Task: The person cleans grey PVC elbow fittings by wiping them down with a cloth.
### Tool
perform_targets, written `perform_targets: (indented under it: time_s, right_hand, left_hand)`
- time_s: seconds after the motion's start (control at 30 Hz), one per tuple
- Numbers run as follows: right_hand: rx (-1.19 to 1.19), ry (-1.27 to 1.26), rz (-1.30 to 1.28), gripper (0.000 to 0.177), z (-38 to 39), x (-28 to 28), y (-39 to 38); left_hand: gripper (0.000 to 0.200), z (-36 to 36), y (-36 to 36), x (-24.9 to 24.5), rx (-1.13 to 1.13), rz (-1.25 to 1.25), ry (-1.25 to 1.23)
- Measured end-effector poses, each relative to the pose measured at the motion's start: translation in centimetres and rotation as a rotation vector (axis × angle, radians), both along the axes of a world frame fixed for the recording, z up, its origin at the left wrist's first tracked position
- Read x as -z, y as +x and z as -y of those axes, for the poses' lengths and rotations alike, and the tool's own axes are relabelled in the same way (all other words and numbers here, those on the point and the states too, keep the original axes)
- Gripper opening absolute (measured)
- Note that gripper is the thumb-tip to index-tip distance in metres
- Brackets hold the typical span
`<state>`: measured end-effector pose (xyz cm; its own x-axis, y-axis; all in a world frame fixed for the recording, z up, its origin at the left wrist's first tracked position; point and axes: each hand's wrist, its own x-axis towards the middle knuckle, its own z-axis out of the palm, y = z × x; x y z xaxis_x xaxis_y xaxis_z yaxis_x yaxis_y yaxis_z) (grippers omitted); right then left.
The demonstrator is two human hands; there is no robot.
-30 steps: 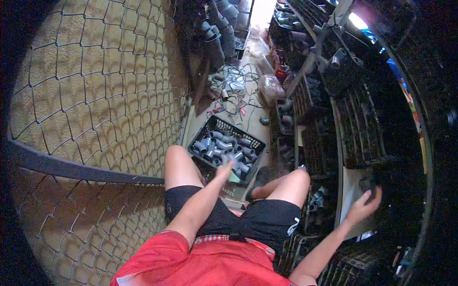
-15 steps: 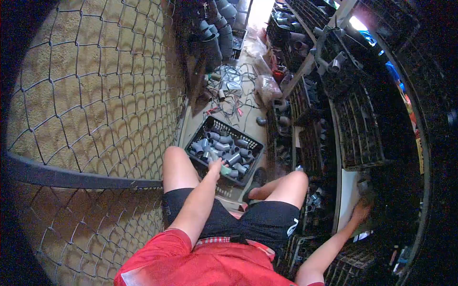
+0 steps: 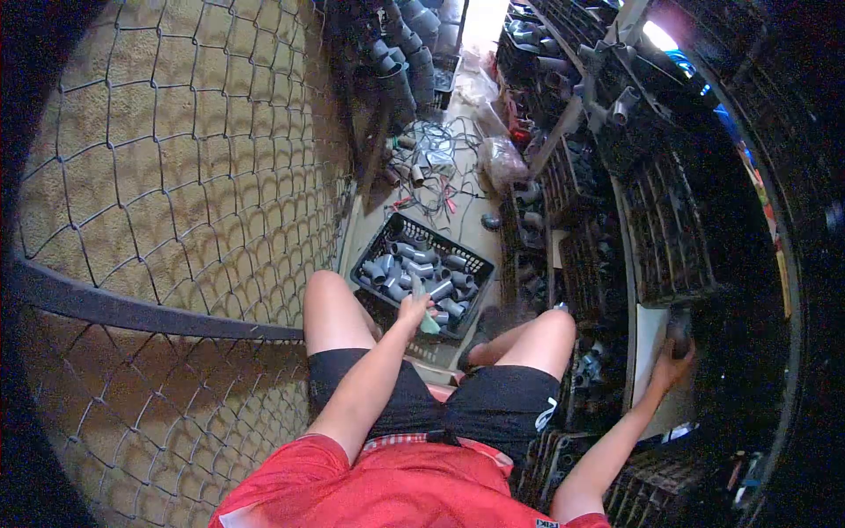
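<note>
A black plastic crate (image 3: 466, 256) full of grey pipe fittings (image 3: 439, 289) stands on the floor between my knees. Over its near side, my left hand (image 3: 413, 311) is closed around a pale green cloth (image 3: 429, 325), part of which hangs below the fingers. Off to the right, beside the shelving, my right hand (image 3: 674, 366) grips a dark pipe fitting (image 3: 679, 333) from below. Shadow hides much of that fitting's shape.
A chain-link fence (image 3: 176, 176) with a metal rail runs along my left. Racks of black crates (image 3: 664, 229) line the right. Cables (image 3: 440, 150) and plastic bags (image 3: 503, 163) lie on the floor ahead; large grey fittings (image 3: 414, 70) are stacked beyond.
My left hand has shifted slightly right and toward me with the cloth. My right hand has come up a little, and the dark fitting in it shows more plainly.
</note>
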<state>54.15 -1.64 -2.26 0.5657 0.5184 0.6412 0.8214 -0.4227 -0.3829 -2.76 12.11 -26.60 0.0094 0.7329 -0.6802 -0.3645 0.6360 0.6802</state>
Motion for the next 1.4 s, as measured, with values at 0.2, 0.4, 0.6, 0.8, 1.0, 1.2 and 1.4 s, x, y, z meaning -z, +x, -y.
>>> perform_targets:
  time_s: [0.2,0.4,0.6,0.8,1.0,1.2,1.4]
  right_hand:
    - [-0.211,0.290,-0.522,0.050,4.6,-5.2,-12.4]
    - [-0.784,0.292,-1.440,0.034,5.7,0.5,-25.0]
    - [-0.743,0.342,-1.616,0.031,-0.2,9.0,-34.3]
    - [-0.664,0.453,-2.273,0.036,-0.3,1.6,-40.3]
    - [-0.711,0.042,-2.369,0.043,0.2,-2.1,-39.8]
    - [-0.710,0.125,-1.903,0.036,-0.3,-1.5,-38.0]
    - [-1.071,-0.258,-1.268,0.031,0.5,-3.6,-38.1]
  left_hand:
    - [0.065,0.1,0.3,-3.2,0.277,-0.720,0.241]
    - [0.063,4.9,6.2,-20.2,0.236,-0.028,0.555]
    - [0.018,10.7,8.6,-27.7,0.312,-0.438,1.303]
    - [0.012,9.0,6.2,-28.7,0.280,-0.718,1.434]
    - [0.017,9.5,4.5,-30.6,-0.058,-0.470,1.194]
    - [0.041,9.9,2.8,-29.3,0.626,-0.897,1.402]
    - [0.038,10.5,1.9,-28.1,0.967,-0.530,1.339]
